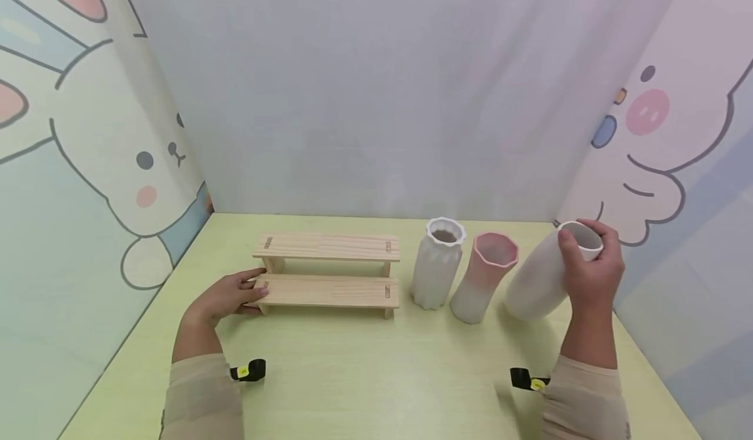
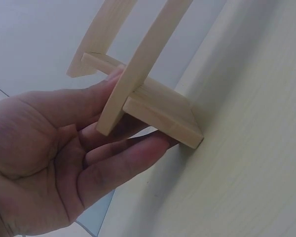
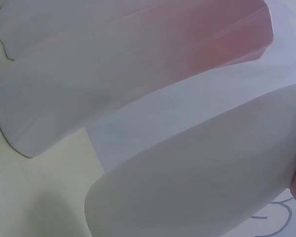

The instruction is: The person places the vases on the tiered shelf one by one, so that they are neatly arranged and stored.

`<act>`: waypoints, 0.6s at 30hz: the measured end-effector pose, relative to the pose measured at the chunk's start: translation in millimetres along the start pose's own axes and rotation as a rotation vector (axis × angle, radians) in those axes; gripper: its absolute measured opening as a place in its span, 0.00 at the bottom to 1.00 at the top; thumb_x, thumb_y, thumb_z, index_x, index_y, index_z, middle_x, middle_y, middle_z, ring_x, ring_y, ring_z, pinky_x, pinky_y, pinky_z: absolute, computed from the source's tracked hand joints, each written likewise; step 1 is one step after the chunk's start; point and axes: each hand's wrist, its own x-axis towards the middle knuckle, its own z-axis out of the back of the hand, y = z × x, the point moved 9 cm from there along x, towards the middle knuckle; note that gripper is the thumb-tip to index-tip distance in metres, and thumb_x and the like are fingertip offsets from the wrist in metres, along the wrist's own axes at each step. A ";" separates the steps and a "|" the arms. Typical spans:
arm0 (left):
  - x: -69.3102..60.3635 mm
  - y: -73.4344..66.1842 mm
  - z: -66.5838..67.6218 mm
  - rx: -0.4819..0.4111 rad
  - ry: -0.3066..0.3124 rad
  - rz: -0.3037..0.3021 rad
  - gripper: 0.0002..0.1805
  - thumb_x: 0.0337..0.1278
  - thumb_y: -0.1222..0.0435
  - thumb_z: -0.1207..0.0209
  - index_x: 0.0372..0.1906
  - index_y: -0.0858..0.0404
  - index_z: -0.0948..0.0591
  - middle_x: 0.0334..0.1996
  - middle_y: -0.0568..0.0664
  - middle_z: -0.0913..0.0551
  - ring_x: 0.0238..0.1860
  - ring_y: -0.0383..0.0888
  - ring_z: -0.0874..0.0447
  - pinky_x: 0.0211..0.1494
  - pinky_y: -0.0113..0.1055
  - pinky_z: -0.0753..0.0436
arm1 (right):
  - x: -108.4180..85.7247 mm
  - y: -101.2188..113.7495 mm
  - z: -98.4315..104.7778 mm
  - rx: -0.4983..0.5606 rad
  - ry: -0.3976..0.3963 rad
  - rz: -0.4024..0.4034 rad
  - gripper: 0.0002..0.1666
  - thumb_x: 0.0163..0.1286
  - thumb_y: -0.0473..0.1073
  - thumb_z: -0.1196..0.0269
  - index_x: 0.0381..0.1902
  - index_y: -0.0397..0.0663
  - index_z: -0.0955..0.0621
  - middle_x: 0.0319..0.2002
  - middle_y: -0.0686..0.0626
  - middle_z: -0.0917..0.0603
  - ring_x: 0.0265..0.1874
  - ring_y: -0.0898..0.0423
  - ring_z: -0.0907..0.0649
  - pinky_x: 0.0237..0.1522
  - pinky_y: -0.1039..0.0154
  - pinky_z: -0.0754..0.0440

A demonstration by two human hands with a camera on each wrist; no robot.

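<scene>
A two-tier wooden stand (image 1: 329,247) rests on the table, and my left hand (image 1: 226,296) holds the left end of its lower board. In the left wrist view, the thumb lies over that board (image 2: 148,54) while the fingers curl beneath it. My right hand (image 1: 594,270) grips a smooth white vase (image 1: 532,283) by its rim, thumb on the near side. This vase leans to the right; its base seems slightly off the table in the right wrist view. Left of it are a pink-and-white vase (image 1: 485,276) and a white ribbed vase (image 1: 435,270), both standing.
The pale yellow-green table (image 1: 353,374) meets a grey curtain (image 1: 376,100) at the back. Printed cartoon panels flank it, a rabbit (image 1: 117,139) on the left. The pink-and-white vase stands close between its neighbours. Black wrist devices (image 1: 257,369) jut inward from both sleeves.
</scene>
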 end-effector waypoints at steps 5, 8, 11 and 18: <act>1.3 2.0 1.8 0.001 -0.004 0.007 0.45 0.66 0.55 0.40 0.78 0.65 0.50 0.70 0.70 0.38 0.51 0.48 0.15 0.50 0.44 0.13 | -1.2 14.3 8.8 0.000 -0.007 0.031 0.22 0.58 0.44 0.31 0.52 0.52 0.17 0.36 0.61 0.18 0.35 0.64 0.20 0.33 0.73 0.24; 1.7 2.1 2.4 0.008 -0.006 0.012 0.45 0.66 0.55 0.39 0.78 0.65 0.49 0.70 0.70 0.38 0.51 0.48 0.15 0.51 0.44 0.13 | -3.5 21.6 14.5 -0.016 -0.003 0.027 0.22 0.58 0.44 0.31 0.52 0.52 0.17 0.37 0.60 0.18 0.35 0.63 0.20 0.32 0.75 0.24; 2.0 1.0 1.8 0.014 0.002 0.007 0.45 0.66 0.55 0.39 0.78 0.65 0.50 0.71 0.71 0.39 0.52 0.48 0.16 0.51 0.44 0.13 | -6.3 31.9 19.7 -0.025 0.004 0.038 0.22 0.58 0.43 0.32 0.53 0.51 0.17 0.38 0.60 0.18 0.36 0.63 0.21 0.31 0.77 0.24; 2.4 4.3 3.7 0.005 -0.014 0.019 0.45 0.65 0.55 0.38 0.78 0.64 0.49 0.71 0.69 0.38 0.52 0.49 0.15 0.50 0.43 0.13 | -12.8 59.9 27.0 -0.036 0.036 0.060 0.21 0.59 0.42 0.32 0.53 0.51 0.17 0.40 0.59 0.19 0.38 0.61 0.21 0.31 0.78 0.24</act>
